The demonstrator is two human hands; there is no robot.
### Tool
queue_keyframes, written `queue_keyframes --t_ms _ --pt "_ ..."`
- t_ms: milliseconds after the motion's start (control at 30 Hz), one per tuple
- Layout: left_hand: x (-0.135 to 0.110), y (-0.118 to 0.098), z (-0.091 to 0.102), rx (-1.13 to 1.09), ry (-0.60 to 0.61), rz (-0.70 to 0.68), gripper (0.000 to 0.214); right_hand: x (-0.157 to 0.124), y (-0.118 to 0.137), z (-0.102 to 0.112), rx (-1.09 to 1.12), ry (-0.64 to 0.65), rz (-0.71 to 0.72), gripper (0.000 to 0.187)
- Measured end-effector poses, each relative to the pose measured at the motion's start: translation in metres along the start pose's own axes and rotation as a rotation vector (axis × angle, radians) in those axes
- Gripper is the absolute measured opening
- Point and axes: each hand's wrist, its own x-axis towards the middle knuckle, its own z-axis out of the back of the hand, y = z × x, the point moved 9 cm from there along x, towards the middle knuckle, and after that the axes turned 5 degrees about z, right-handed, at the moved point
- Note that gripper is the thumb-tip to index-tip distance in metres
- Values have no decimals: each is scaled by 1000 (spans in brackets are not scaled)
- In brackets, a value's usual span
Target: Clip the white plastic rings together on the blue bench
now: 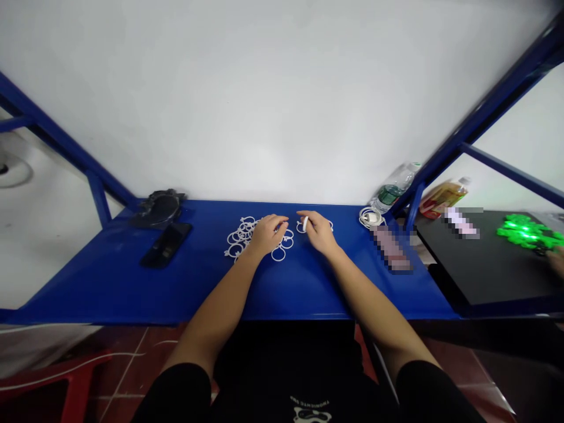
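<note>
Over the right part of a heap of white plastic rings with small clip-like ends (pixel 238 237) is my left hand (pixel 265 235). Its fingers are bent and point right, with thumb and forefinger apart; the palm side is hidden, and rings show around it. Across a small gap, my right hand (pixel 321 232) is closed on a white ring (pixel 305 224) seen nearly edge-on at its fingers. Several more white rings (pixel 300 228) lie beneath and beside this hand, partly covered by it.
The blue table (pixel 211 294) carries a black phone (pixel 166 245), a dark round object (pixel 161 208), a water bottle (pixel 392 191), a coiled white cable (pixel 371 217) and a blurred-out item (pixel 392 249). On the neighbouring black table (pixel 480 270), another person's hand (pixel 557 260) is near glowing green pieces (pixel 526 232).
</note>
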Motion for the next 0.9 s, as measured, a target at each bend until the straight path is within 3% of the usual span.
queue_keyframes --t_ms 100,200,367,500,667,833,900 --pt "-5 -11 -1 -101 4 -29 34 -8 14 -18 68 57 29 36" --pt "-9 -15 -10 -119 70 -44 38 -19 7 -34 176 107 -64 37" --pt "-9 -12 -26 -151 184 16 36 -30 -12 -33 360 -36 -223 33" --pt "-8 -3 -28 -386 222 218 39 -27 -17 -28 513 -95 -239 43" --pt "-11 -2 -39 -590 364 378 30 -26 -10 -17 348 -66 -145 43" --pt "-11 0 -42 -663 377 403 21 -25 10 -18 230 30 48 37" --pt "-9 5 -39 -664 325 412 19 -24 13 -18 188 60 93 31"
